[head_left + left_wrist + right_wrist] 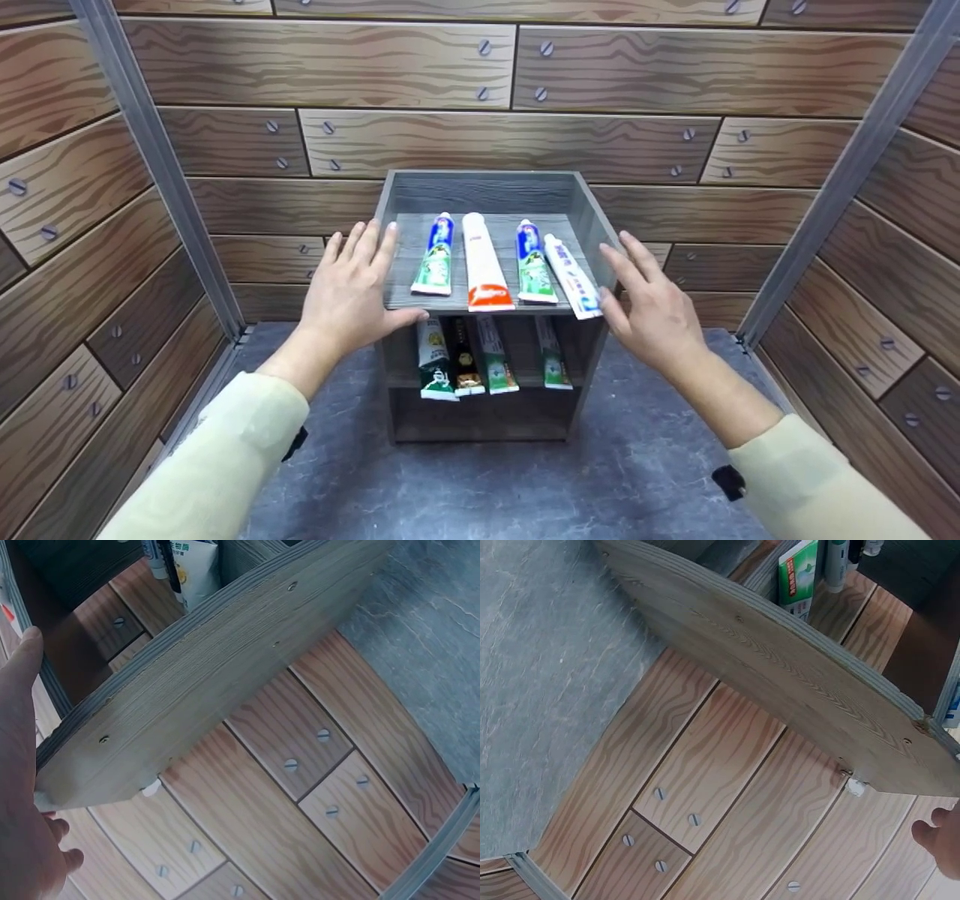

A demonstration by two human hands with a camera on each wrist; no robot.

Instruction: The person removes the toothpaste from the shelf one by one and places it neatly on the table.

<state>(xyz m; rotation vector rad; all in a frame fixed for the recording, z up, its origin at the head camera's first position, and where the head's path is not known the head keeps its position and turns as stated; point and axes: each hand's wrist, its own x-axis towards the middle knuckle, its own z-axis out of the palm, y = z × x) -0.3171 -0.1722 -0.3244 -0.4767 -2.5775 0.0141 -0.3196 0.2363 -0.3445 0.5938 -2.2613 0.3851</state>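
A small grey wooden shelf unit [480, 414] stands between my hands. On its top board lie a blue-green toothpaste tube [436, 255] at left, a white tube with an orange end [486, 262], another blue-green tube [534, 262], and a slanted white-and-blue tube [574, 277] at right, its end over the front edge. My left hand [349, 296] is at the left side panel, fingers extended, thumb by the top board's front edge. By the right panel is my right hand [656, 307], fingers extended, thumb close to the white-and-blue tube; whether they touch is unclear. Neither hand holds anything.
The middle shelf holds a green-and-white tube [435, 360], a dark tube [466, 360], and green-ended tubes [496, 360] beside them and at the right. A grey marbled surface [480, 495] lies below. Wood-patterned walls [480, 142] with metal corner posts [161, 165] surround the unit.
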